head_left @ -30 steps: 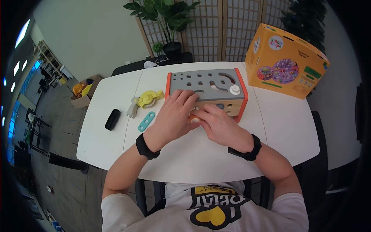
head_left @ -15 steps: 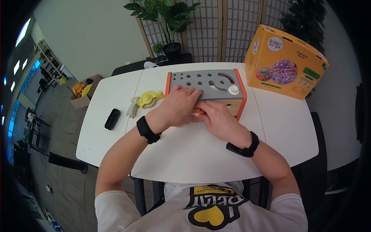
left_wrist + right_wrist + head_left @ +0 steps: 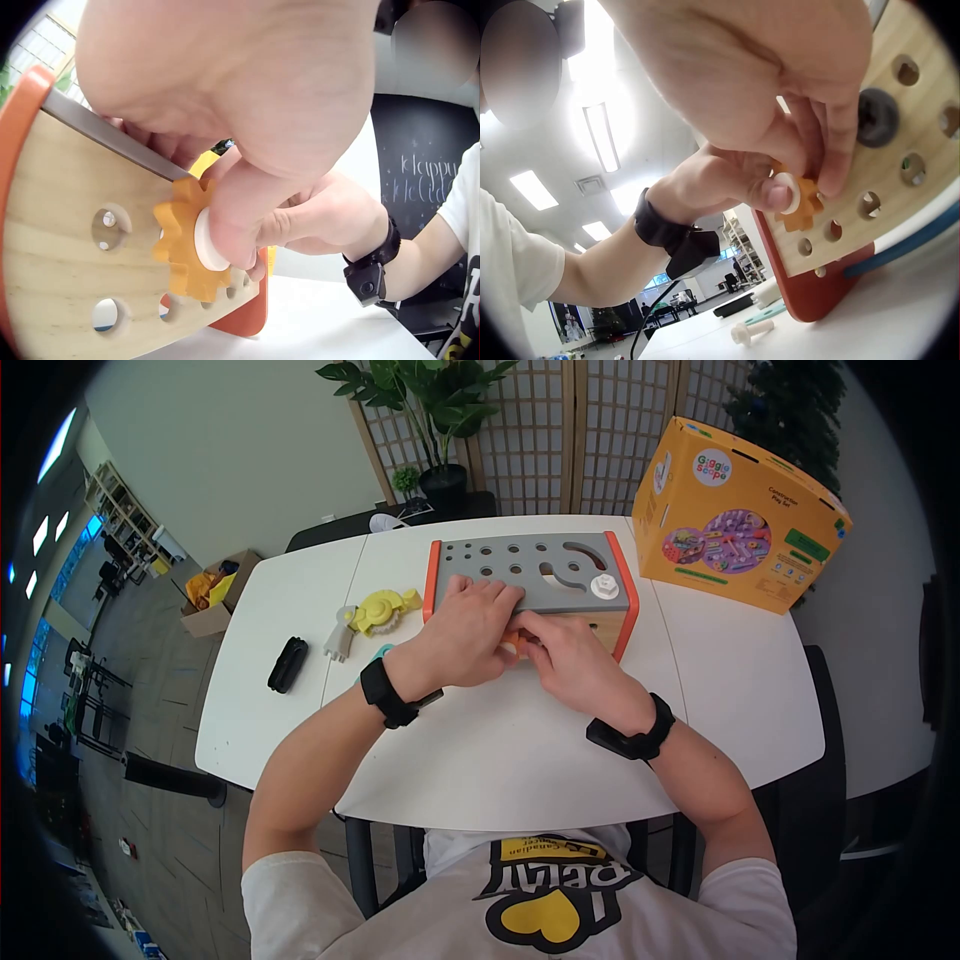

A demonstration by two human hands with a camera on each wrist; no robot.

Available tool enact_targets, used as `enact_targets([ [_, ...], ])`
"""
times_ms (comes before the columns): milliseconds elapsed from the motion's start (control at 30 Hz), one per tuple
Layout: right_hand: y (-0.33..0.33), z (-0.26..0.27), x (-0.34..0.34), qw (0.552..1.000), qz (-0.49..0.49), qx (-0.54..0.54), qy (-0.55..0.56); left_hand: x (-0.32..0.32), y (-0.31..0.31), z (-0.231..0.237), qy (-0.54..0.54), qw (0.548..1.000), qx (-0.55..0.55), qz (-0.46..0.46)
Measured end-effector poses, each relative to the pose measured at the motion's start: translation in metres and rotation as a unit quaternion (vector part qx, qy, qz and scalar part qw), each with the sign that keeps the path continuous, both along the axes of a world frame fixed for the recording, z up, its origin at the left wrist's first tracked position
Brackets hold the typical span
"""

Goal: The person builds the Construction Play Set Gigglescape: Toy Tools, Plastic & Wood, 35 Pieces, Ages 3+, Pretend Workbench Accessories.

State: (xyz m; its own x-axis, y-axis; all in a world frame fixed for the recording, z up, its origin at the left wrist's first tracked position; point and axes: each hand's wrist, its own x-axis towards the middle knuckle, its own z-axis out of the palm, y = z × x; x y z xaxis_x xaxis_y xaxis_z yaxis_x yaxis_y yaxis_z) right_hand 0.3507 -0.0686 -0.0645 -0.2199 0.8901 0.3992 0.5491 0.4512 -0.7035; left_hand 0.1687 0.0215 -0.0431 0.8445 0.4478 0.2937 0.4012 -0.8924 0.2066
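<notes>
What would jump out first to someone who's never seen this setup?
Probably the big orange box standing at the table's far right. Next, the toy bench in front of the person, with its grey top and red ends. Then the orange gear against its wooden side, the left hand's thumb on the white disc at its middle.
</notes>
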Motion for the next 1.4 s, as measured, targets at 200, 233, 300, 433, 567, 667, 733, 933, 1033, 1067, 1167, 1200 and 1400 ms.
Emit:
enact_targets([
  [200, 0.001, -0.001, -0.001, 1.000, -0.014, 0.001, 0.002, 0.004, 0.001, 0.000, 0.001, 1.000, -0.017, 0.012],
  [233, 0.001, -0.001, -0.001, 1.000, -0.016, -0.001, 0.001, 0.004, 0.000, 0.000, 0.002, 1.000, -0.021, 0.018],
  [300, 0.001, -0.001, -0.001, 1.000, -0.019, 0.005, -0.002, 0.006, -0.001, 0.003, 0.020, 0.999, -0.037, 0.028],
  [433, 0.002, -0.004, -0.003, 0.999, -0.040, 0.010, -0.012, 0.003, 0.004, 0.006, 0.027, 0.998, -0.049, 0.011],
  [567, -0.002, -0.004, -0.004, 0.997, -0.074, 0.017, -0.023, -0.002, 0.003, 0.010, 0.013, 0.999, -0.039, 0.006],
  [667, -0.006, -0.002, -0.001, 0.996, -0.083, 0.020, -0.032, -0.008, 0.003, 0.013, -0.008, 0.998, -0.057, -0.011],
  [733, -0.012, 0.011, 0.005, 0.994, -0.089, 0.048, -0.044, -0.014, 0.006, 0.017, -0.053, 0.993, -0.096, -0.036],
  [933, 0.000, 0.036, 0.056, 0.966, -0.162, 0.159, -0.126, -0.058, 0.018, 0.017, -0.096, 0.990, -0.007, 0.104],
  [1033, 0.012, 0.029, 0.079, 0.969, -0.162, 0.102, -0.156, -0.075, 0.014, 0.012, -0.073, 0.993, -0.025, 0.084],
  [1067, 0.015, 0.026, 0.085, 0.970, -0.159, 0.080, -0.166, -0.078, 0.012, 0.010, -0.078, 0.994, -0.019, 0.069],
  [1167, 0.013, 0.027, 0.090, 0.970, -0.129, 0.003, -0.206, -0.088, 0.008, 0.013, -0.067, 0.996, -0.037, 0.049],
  [1200, 0.009, 0.026, 0.090, 0.968, -0.124, 0.005, -0.217, -0.091, 0.005, 0.014, -0.067, 0.996, -0.047, 0.041],
  [1400, -0.018, 0.033, 0.089, 0.977, -0.094, -0.020, -0.192, -0.121, -0.007, 0.020, -0.147, 0.968, -0.202, 0.029],
])
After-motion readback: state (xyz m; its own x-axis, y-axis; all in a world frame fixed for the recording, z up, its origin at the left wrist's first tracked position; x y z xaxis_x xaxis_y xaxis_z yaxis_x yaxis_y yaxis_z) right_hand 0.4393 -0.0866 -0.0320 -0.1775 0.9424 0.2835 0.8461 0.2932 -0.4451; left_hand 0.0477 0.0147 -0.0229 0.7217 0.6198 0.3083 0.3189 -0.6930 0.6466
